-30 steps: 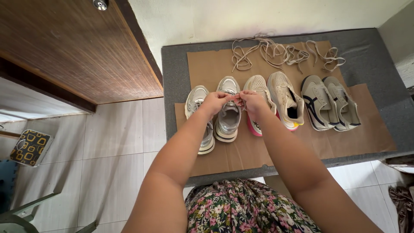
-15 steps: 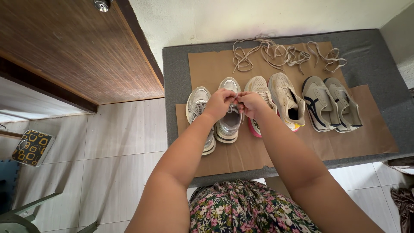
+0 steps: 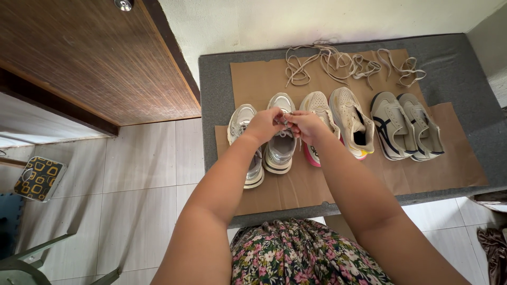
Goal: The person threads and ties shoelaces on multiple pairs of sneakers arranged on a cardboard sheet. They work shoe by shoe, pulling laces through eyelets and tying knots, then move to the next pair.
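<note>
Both hands, the left hand (image 3: 262,125) and right hand (image 3: 306,125), pinch the lace (image 3: 285,121) directly above the grey sneaker (image 3: 280,138), which lies lengthwise toward the surface's (image 3: 214,84) far edge, each hand equally near.

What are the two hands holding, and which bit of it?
Both the left hand and right hand pinch the lace of the grey-and-white sneaker, above its front eyelets, with their fingers.
</note>
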